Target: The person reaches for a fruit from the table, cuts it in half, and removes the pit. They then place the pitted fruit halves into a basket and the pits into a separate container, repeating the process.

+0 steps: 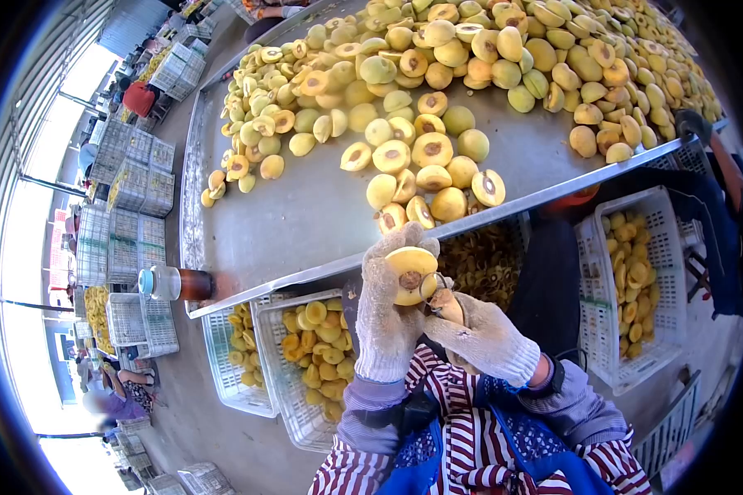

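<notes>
My left hand (381, 307), in a knitted glove, is closed around a yellow peach half (411, 266), its cut face and brown centre turned up toward me. My right hand (491, 337), also gloved, grips a small pitting tool with a thin wire loop (428, 287). The loop sits at the edge of the fruit's brown centre. Part of the tool is hidden by my fingers. Just beyond my hands, several cut peach halves (433, 149) lie on the metal table (293, 221), some showing their brown centres.
A large peach heap (504, 49) covers the table's far side. Below its raised edge stand white crates (295, 412) of peach halves, with another crate (590, 301) at right. A bottle of dark liquid (173, 283) stands at the left corner. Another person's gloved hand (693, 126) is at the right.
</notes>
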`<state>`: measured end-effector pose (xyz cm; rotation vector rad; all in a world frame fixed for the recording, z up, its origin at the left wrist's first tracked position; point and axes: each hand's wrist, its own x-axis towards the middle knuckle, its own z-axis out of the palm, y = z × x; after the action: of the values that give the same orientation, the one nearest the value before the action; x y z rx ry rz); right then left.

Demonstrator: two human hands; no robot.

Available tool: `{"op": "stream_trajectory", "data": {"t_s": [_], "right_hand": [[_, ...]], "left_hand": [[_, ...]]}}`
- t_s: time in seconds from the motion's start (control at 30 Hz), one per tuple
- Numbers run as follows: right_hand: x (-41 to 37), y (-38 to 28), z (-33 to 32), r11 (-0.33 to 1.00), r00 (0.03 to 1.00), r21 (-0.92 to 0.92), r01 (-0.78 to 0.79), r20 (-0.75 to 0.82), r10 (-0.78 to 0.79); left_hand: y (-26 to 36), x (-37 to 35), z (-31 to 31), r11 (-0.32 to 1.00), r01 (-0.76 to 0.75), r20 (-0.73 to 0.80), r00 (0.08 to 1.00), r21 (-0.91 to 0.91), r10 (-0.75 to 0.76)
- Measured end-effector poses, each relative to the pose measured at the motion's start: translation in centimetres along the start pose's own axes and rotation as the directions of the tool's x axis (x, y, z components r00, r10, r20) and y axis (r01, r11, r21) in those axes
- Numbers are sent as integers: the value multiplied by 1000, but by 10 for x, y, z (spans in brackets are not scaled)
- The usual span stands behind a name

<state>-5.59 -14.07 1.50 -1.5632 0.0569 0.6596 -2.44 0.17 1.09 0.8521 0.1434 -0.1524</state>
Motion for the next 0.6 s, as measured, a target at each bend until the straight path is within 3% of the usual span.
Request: {"op": "stream_trajectory", "data": {"t_s": [0.23,0.4,0.47,0.57,0.6], "right_hand": [[1,4,0,999,998,-43,31,-45,-33],[1,0,0,995,1000,96,22,-4,-22],[-1,-6,-5,975,995,213,-67,83,51],[-8,-17,-11,905,966,371,-207,225,129],[-9,-18,-10,906,971,382,-181,217,103]], "left_hand": [[-2,-5,12,995,-26,-11,1000,93,27],[-10,-11,20,970,-172,46,985,174,166],[-10,-14,28,947,-227,67,974,228,217],[-1,-20,30,911,-228,133,972,343,193],[-3,-19,34,829,-285,109,958,480,266]]}}
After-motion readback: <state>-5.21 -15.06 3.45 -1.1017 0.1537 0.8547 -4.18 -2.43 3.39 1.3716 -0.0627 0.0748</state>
